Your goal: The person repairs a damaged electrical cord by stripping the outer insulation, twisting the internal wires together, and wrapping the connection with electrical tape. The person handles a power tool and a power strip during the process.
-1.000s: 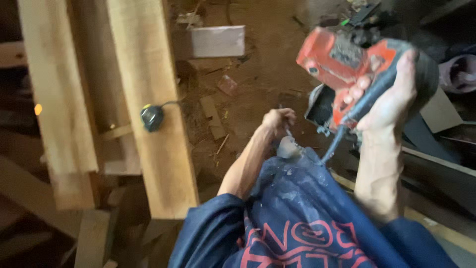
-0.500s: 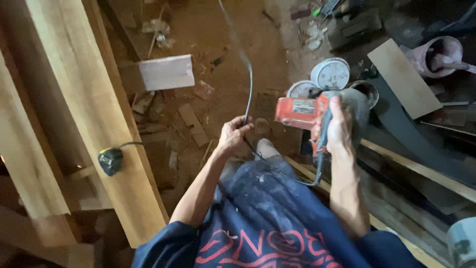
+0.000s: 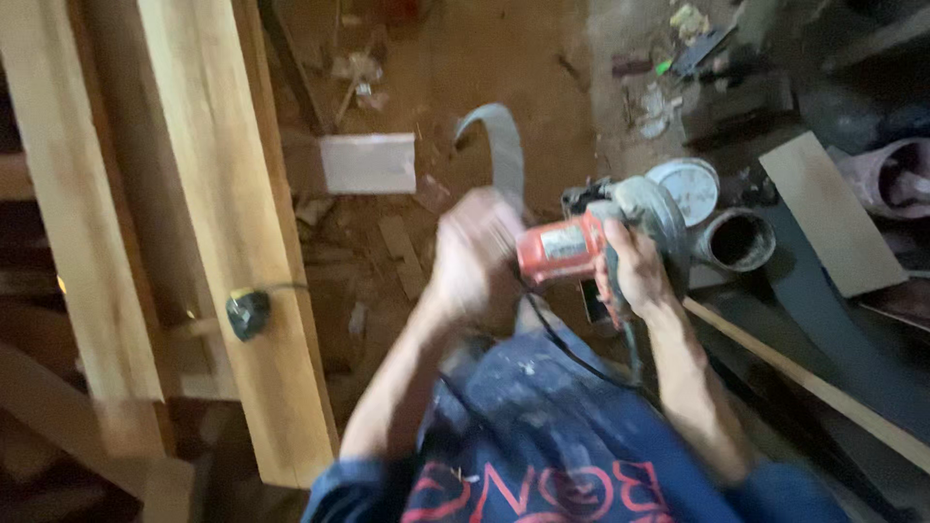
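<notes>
My right hand [image 3: 635, 271] is shut on the handle of a red and grey power saw [image 3: 601, 237], held low in front of my blue-clad knee [image 3: 542, 407]. The saw's black cord [image 3: 572, 353] trails down across that knee. Just left of the saw is my left hand [image 3: 475, 254], blurred by motion and closed in a fist. A grey curved streak [image 3: 499, 150] rises from it, which looks like the cord it grips.
Long pale wooden planks [image 3: 218, 213] run along the left, with a black tape measure [image 3: 249, 312] resting on one. A white block [image 3: 368, 163] and wood scraps lie on the dirt floor. A round dial [image 3: 683, 189], a pipe end [image 3: 736, 240] and a flat board [image 3: 833, 213] sit right.
The saw came down from a raised position at the upper right to in front of my knee. My left hand took hold of the cord and moved up beside the saw.
</notes>
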